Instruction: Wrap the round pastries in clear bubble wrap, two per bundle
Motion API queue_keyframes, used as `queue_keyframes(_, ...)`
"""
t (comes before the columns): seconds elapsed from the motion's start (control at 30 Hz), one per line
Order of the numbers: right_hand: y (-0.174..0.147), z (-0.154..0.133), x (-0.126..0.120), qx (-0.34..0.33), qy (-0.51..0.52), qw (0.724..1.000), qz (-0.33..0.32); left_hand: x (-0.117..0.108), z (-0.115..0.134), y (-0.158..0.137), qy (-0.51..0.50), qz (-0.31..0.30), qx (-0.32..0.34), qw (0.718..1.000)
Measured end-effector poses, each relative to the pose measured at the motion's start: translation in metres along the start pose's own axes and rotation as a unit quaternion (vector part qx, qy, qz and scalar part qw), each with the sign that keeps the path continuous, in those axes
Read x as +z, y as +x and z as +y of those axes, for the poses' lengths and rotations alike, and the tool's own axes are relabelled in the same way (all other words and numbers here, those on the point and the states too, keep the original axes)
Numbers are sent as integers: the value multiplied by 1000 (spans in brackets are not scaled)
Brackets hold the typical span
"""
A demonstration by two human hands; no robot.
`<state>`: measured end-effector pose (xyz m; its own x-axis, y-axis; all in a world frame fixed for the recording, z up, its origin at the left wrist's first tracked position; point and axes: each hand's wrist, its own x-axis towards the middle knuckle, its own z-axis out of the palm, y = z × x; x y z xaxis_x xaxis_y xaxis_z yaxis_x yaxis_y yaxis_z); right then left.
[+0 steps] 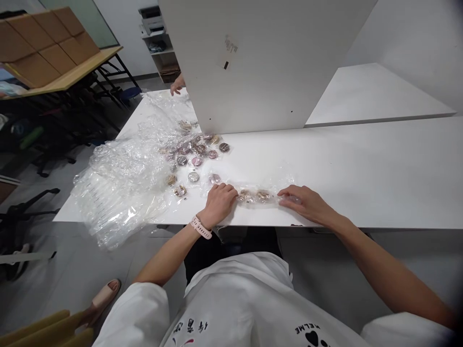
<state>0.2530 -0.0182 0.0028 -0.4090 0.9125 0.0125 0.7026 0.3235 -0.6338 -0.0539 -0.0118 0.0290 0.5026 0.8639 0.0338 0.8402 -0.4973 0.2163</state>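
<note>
Head view: the left hand (220, 203) has its fingers curled over the left end of a clear packet (255, 196) – the tips are partly hidden, so I cannot tell how firmly they grip. At the other end, the right hand (307, 205) has thumb and forefinger narrowly spaced, with a bit of glossy wrap held between them.

The packet lies flat near the front edge of the white table (347, 178), stretched lengthwise between the hands. It is see-through and creased, with bright glints along its surface. Two golden-brown lumps show inside, side by side, their outlines broken up by the shine; what they are is too blurred to tell.

A pale pink watch band (200, 227) circles the left wrist. Just beyond the left hand, loose wrapped discs (197, 161) lie scattered – pink, dark, greenish-grey and tan, some overlapping. Left of them a big heap of clear plastic (119, 168) spreads over the table and hangs past its front edge.

Farther out, a white panel (253, 72) stands upright on the table, with another person's hand (177, 85) at its left edge, near the plastic. Brown boxes (47, 46) sit on a separate wooden table (77, 79).
</note>
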Motion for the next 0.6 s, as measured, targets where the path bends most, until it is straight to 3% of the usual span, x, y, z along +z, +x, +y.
queue_keyframes(0.17, -1, 0, -22, 66, 106, 989, -82, -28, -21, 11, -167, -107, -21, 980)
queue_keyframes(0.27, 20, 2, -31, 92, 69, 992, -59, -39, -33, 29, -183, -138, -48, 972)
queue_keyframes(0.33, 38, 2, -28, 92, -8, 996, 11, -41, -35, 40, -112, -112, -65, 985)
queue_keyframes(0.47, 53, -5, -6, -32, -143, 971, 189, -41, -17, 36, 63, 4, -37, 997)
queue_keyframes(0.6, 42, -16, 20, -161, -156, 962, 153, -23, 17, 4, 94, 43, 42, 994)
